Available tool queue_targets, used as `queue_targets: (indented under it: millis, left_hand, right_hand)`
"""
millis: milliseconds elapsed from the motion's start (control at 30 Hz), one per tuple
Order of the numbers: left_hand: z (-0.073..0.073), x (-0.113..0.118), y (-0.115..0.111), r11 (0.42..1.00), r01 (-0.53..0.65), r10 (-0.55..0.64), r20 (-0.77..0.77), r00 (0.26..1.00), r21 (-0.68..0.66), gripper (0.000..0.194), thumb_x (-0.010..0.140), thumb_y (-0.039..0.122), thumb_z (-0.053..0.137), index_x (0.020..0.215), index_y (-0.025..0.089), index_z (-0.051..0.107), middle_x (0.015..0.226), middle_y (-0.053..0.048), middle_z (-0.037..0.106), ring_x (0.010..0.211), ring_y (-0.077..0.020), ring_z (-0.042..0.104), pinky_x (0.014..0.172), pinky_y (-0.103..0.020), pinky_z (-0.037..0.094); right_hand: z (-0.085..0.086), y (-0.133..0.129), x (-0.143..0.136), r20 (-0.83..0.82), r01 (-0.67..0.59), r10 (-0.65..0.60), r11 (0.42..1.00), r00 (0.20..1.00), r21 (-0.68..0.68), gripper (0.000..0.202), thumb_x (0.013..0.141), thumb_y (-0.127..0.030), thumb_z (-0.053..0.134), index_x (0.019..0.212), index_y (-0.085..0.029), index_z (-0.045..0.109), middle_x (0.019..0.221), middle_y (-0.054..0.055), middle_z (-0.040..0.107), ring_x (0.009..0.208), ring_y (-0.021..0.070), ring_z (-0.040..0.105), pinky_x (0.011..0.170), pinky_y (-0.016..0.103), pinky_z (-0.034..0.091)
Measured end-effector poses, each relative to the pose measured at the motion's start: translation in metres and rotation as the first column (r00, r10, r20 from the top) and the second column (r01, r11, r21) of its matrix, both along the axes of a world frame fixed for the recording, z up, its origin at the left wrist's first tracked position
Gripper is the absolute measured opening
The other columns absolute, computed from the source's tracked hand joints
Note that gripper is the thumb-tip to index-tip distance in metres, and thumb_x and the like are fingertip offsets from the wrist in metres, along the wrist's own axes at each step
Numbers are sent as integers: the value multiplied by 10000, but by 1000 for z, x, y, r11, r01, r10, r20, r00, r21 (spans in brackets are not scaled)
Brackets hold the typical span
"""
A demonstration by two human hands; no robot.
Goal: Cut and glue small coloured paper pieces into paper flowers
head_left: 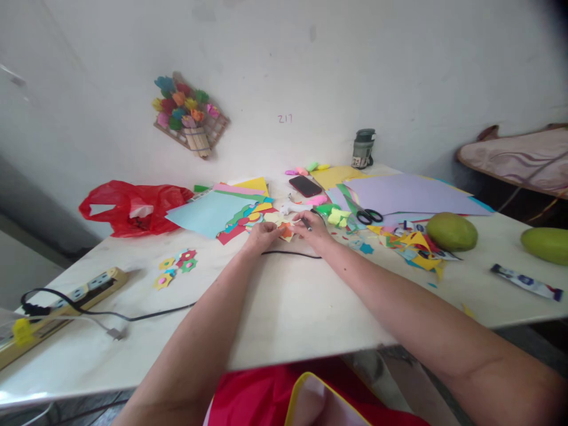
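An orange paper cutout lies between the hands—the right hand grips a slim dark pen; the left hand's grip I cannot tell. Light paper could skid under pen pressure. Bodyward, past a thin black cable, white tabletop gives elbow room.

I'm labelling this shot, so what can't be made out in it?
Head view: pen-like tool in right hand, tip too small.
Head view: red bag, contents mostly hidden by plastic.
Head view: power strip, end cut off by left edge.
Head view: white tube, lettering too blurred.
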State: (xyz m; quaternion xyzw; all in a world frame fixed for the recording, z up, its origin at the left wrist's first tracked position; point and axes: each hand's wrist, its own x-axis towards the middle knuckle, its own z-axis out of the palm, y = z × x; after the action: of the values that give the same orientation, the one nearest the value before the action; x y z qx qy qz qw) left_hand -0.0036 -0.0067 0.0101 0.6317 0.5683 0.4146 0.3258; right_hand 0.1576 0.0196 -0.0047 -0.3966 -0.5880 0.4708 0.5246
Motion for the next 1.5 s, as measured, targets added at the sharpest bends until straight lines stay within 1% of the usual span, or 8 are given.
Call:
queue_targets:
  millis: [167,500,700,900,1033,1133,1267,1500]
  left_hand:
    - [-1,-1,1,1000,-10,10,-5,1000,-6,512,618,609,668,512,175,420,481,50,319,490,-73,246,491,-266,137]
    - [-5,1,3,1000,-4,6,59,998,-31,497,583,616,699,565,158,505,510,26,496,474,-66,291,479,-246,170]
    - [-5,0,4,1000,-19,20,50,999,-14,497,587,612,697,527,153,516,456,57,353,460,-60,246,478,-248,142]
    - [-4,3,2,998,-45,48,79,996,-42,454,572,581,715,547,140,612,480,22,488,466,-68,291,479,-238,184]
    - [-4,3,4,996,-80,84,71,994,-46,431,562,570,725,560,147,640,436,45,423,455,-63,259,475,-236,172]
    - [-4,3,4,992,-106,111,76,991,-66,422,560,563,730,559,151,638,423,57,394,445,-56,234,472,-236,163]
    - [-3,3,4,990,-114,121,76,990,-85,420,562,559,730,554,155,615,448,47,464,442,-54,244,469,-234,180]
    - [-7,0,7,992,-68,73,53,996,-103,417,600,535,704,532,153,552,545,0,610,438,-50,296,458,-224,201]
  right_hand:
    - [-1,0,0,-9,-1,1,1000,1000,-5,248,543,-309,686,721,-218,539,607,-40,574,585,139,541,513,256,422]
    - [-1,2,-2,-41,15,-16,1000,999,-18,268,513,-306,725,685,-213,542,611,-35,566,596,139,530,525,257,415]
    - [-2,4,-4,-40,7,-7,1000,999,-18,273,518,-321,726,690,-207,547,579,-48,545,555,122,509,504,244,407]
    - [-5,6,-3,-32,13,-13,1000,999,0,269,534,-318,716,712,-200,551,586,-54,534,562,116,517,508,238,424]
    - [-7,7,-4,-70,-18,19,1000,997,2,286,547,-316,714,750,-199,551,602,-50,543,550,109,516,496,233,433]
    - [-6,7,-4,-79,3,-5,1000,997,-21,272,575,-340,696,759,-205,547,593,-57,520,524,105,509,463,228,424]
    - [-3,5,-3,-85,43,-47,998,995,-53,260,580,-339,680,754,-211,536,592,-55,521,540,121,547,449,226,415]
    - [-8,10,-3,-63,14,-15,1000,998,-15,296,529,-300,654,783,-205,537,634,-41,589,562,131,559,503,249,433]
